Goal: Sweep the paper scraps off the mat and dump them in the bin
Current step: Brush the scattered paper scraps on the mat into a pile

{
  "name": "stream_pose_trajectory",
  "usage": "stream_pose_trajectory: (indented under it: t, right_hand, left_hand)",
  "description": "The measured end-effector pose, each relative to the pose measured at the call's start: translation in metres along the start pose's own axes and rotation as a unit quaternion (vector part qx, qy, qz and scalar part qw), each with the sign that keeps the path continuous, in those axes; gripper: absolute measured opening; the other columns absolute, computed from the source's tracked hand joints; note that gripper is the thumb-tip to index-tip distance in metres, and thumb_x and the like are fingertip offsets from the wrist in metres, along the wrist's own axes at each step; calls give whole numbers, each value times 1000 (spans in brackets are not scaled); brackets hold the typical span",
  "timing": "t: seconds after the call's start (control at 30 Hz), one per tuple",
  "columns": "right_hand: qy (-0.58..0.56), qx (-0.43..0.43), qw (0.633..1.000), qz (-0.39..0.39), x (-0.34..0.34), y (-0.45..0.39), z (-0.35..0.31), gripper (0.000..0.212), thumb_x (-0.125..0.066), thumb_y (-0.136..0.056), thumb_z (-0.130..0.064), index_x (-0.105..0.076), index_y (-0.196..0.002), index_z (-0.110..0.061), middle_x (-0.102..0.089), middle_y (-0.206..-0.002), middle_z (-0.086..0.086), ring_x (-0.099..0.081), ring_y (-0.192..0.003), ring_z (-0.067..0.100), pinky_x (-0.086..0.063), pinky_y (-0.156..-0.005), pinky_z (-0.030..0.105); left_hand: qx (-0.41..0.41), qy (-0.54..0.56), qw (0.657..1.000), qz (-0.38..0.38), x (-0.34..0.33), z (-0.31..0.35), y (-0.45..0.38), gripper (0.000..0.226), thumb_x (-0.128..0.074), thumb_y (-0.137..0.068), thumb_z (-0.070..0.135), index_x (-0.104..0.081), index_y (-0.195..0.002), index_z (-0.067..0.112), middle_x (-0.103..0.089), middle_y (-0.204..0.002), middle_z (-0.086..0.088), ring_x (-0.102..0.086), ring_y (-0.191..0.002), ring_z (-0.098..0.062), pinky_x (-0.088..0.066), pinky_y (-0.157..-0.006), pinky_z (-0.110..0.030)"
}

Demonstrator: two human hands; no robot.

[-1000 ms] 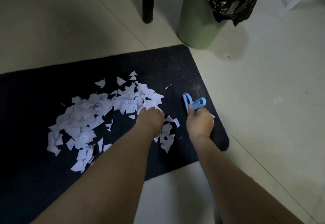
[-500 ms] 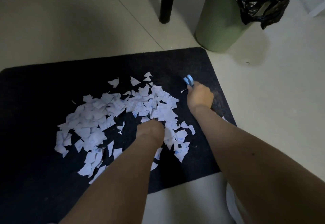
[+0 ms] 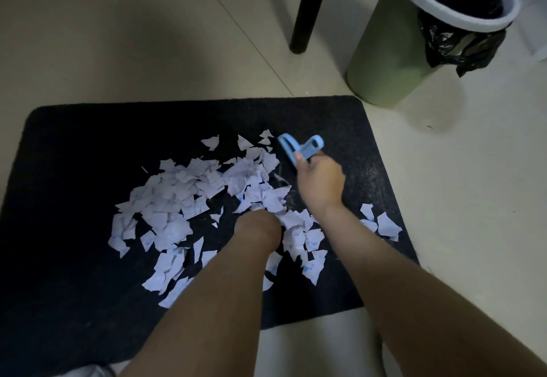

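White paper scraps (image 3: 177,196) lie in a broad heap across the middle of the black mat (image 3: 74,146). A few more scraps (image 3: 381,222) sit near the mat's right edge. My right hand (image 3: 321,181) grips a small blue brush (image 3: 300,148) just right of the heap's far end, with the brush head against the outermost scraps. My left hand (image 3: 257,228) rests on the mat among the near scraps, and its fingers are hidden under it. The green bin (image 3: 384,60), with a white rim and black liner, stands on the floor past the mat's far right corner.
A black furniture leg (image 3: 307,6) stands on the tiled floor just left of the bin. Pale floor surrounds the mat on all sides. A white object (image 3: 538,21) shows at the right edge behind the bin.
My right hand has carried the brush from the mat's near right side to the far end of the heap. My left hand has stayed on the mat. The view has shifted left.
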State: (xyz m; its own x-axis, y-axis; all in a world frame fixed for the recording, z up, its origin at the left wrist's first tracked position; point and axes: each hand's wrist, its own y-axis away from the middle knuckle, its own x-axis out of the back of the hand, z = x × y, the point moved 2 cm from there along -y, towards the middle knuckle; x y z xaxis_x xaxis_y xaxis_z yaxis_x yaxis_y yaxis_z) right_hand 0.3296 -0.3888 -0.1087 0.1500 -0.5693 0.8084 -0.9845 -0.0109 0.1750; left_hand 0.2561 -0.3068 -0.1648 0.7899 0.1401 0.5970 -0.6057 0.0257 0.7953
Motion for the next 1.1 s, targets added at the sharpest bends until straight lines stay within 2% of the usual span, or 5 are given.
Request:
stream_pose_trajectory:
  t: [0.23,0.43,0.6,0.83,1.1]
  right_hand:
    - [87,11,996,-6,-19,-36,0,32,-44,-99,-32,-62,-114,-10,-68,-92,10,-55,-74,21,-34,-66,27]
    - [71,71,991,-86,-54,-1,-20,30,-45,-98,-34,-64,-90,-13,-51,-65,-6,-47,-58,13,-33,-61,26]
    - [26,62,997,-45,-29,-15,-25,47,-50,-96,-34,-36,-53,-23,-40,-53,-10,-38,-46,6,-26,-46,24]
    - [56,45,997,-4,-35,-75,-38,30,-47,-97,-32,-63,-107,-9,-68,-93,11,-63,-88,29,-39,-71,30]
    - [88,120,982,-116,-68,-38,-47,31,-49,-96,-35,-66,-108,-12,-70,-92,8,-63,-77,24,-42,-69,29]
  left_hand:
    - [0,30,999,-22,3,-4,-4,39,-45,-95,9,-48,-134,3,-49,-137,-15,-51,-124,-29,-44,-101,-36]
    - [-11,42,999,-19,-1,-5,-7,42,-47,-95,11,-45,-138,7,-46,-139,-13,-47,-128,-27,-42,-100,-35]
    - [-17,30,999,-32,2,-5,-10,38,-47,-95,8,-50,-132,3,-50,-136,-13,-51,-124,-27,-44,-98,-34]
    - [-28,40,997,-64,10,-10,-13,32,-45,-95,6,-57,-124,-1,-55,-131,-15,-54,-121,-29,-45,-99,-35]
    - [-49,20,996,-67,11,-13,-12,33,-44,-96,6,-57,-126,-1,-58,-127,-14,-52,-125,-27,-43,-102,-33]
